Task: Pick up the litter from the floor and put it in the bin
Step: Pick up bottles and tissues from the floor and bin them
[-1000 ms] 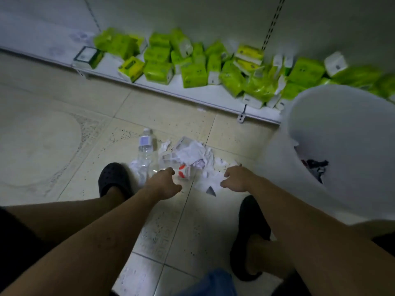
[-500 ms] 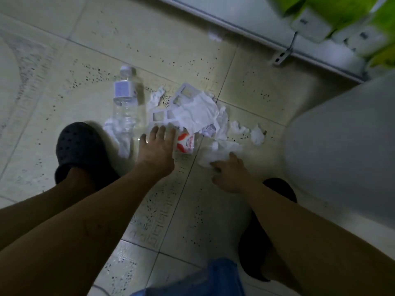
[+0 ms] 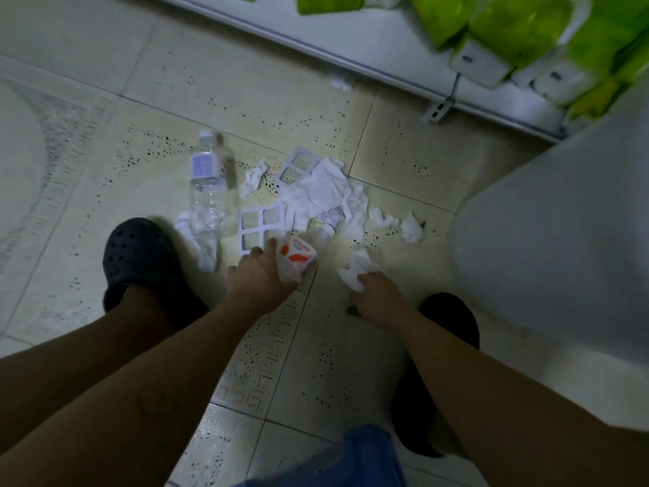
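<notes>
Litter lies in a heap on the tiled floor. My left hand (image 3: pixel 258 275) is closed around a small white cup with red marks (image 3: pixel 296 256). My right hand (image 3: pixel 381 297) pinches a crumpled white tissue (image 3: pixel 356 270) low on the floor. Beyond them lie a clear plastic bottle (image 3: pixel 208 181) on its side, two white grid-shaped plastic frames (image 3: pixel 261 228), a large crumpled paper (image 3: pixel 316 191) and small tissue scraps (image 3: pixel 411 228). The white bin (image 3: pixel 562 233) stands at the right, its opening out of view.
My two black clogs (image 3: pixel 140 254) stand either side of my arms. A low white shelf (image 3: pixel 368 47) with green and white packets (image 3: pixel 516 26) runs along the top. A metal bracket (image 3: pixel 437 112) sticks out from the shelf's foot.
My left hand has closed on the red-marked cup and tilted it up. My right hand has taken hold of the tissue. The camera has tipped further down over the litter.
</notes>
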